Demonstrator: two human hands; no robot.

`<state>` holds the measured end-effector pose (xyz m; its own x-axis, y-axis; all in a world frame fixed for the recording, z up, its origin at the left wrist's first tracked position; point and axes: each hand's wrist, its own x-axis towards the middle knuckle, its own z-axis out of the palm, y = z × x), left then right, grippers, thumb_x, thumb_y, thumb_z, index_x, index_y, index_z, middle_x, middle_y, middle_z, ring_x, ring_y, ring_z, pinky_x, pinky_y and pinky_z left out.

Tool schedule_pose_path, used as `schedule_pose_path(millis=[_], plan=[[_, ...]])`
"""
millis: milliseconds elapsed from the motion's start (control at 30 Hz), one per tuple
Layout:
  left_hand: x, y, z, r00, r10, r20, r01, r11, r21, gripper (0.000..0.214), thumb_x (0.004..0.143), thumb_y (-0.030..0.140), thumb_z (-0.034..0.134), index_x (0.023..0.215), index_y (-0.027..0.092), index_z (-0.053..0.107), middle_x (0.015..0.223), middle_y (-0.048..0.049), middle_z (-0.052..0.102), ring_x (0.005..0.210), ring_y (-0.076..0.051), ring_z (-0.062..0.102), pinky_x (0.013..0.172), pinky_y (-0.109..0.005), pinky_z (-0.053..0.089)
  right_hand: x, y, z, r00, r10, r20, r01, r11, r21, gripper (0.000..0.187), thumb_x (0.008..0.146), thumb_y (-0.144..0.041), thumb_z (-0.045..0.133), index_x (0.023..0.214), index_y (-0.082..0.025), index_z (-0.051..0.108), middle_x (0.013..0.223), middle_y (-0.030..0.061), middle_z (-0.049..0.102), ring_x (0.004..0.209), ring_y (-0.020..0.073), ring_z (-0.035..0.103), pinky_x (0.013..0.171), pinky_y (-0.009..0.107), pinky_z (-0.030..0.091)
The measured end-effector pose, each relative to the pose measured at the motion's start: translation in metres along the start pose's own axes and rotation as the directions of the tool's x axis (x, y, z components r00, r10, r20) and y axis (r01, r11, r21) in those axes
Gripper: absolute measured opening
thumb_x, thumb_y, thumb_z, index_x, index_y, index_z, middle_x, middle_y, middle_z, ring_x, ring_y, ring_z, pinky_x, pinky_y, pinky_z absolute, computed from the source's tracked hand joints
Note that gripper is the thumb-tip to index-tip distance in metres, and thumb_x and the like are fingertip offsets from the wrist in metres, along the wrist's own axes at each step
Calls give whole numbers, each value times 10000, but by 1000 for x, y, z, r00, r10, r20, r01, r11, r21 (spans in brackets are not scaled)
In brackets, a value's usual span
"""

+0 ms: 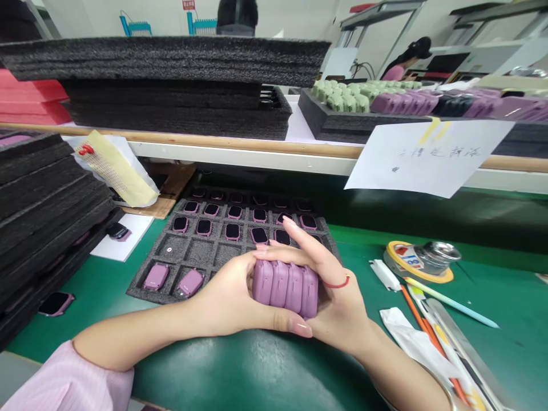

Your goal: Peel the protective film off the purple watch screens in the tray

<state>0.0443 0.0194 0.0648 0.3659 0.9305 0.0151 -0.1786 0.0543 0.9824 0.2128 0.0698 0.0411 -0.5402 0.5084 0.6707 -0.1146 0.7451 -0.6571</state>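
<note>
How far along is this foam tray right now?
Looks done: the black foam tray's upper rows hold purple screen-up devices. In hand: left hand and right hand squeeze four purple rounded cases side by side. Remaining: several bare square slots near the front, beside two purple cases lying there.

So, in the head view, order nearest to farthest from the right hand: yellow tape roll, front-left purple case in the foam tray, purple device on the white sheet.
From the right hand:
1. Yellow tape roll, to the right.
2. Purple case, left, in the foam tray.
3. Purple device, farther left, on the white sheet.
</note>
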Motion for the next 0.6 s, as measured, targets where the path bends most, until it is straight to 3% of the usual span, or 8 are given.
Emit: schedule_pose_path(millis=[100,267,333,400,467,533,600], plan=[[-1,1,-1,1000,-20,17,20,1000,18,443,657,148,928,1044,208,720,984,8,691,972,-187,658,875,-291,527,-1,0,1,999,-34,-8,34,999,-10,825,956,-532,696,1617,-282,270,1241,70,706,1190,269,669,1143,444,514],[3,-3,-3,998,48,48,-48,999,1,495,695,177,908,1140,208,694,1155,-36,682,1109,-232,647,973,-342,520,-5,7,5,993,-117,2,117,989,-90,760,1012,-370,671,1626,-247,239,1260,90,693,1231,266,644,1149,459,504],[5,-5,-2,994,83,65,-82,996,-16,434,707,207,909,1092,181,712,1134,-57,702,1126,-254,650,1031,-378,500,-4,8,6,985,-166,50,172,971,-163,726,1036,-327,628,1630,-237,221,1328,119,657,1264,286,618,1134,496,509],[5,-6,-2,996,86,25,-86,996,21,428,691,229,925,1063,162,724,1144,-78,715,1159,-278,644,1090,-410,463,-4,4,6,974,-196,112,217,948,-231,735,1032,-308,629,1632,-234,210,1415,132,593,1360,311,528,1179,548,438],[2,-6,-2,994,88,-62,-81,992,101,522,658,230,947,1122,171,715,1208,-86,706,1199,-289,628,1108,-414,450,-5,-2,4,974,-184,131,212,945,-247,849,968,-391,725,1629,-233,218,1480,127,531,1454,335,394,1235,581,327],[-3,-6,-3,982,147,-117,-122,973,197,588,640,242,961,1165,198,699,1224,-67,704,1180,-274,638,1079,-384,471,-6,-8,1,983,-168,71,179,964,-197,916,902,-533,768,1615,-251,267,1503,103,505,1490,347,320,1264,592,247],[-7,-7,-4,967,230,-114,-189,937,293,531,666,269,952,1131,220,702,1168,-39,722,1108,-242,667,1031,-345,495,-8,-9,-2,992,-121,-38,116,987,-107,770,953,-584,672,1583,-286,346,1506,69,501,1491,339,319,1272,588,219]])
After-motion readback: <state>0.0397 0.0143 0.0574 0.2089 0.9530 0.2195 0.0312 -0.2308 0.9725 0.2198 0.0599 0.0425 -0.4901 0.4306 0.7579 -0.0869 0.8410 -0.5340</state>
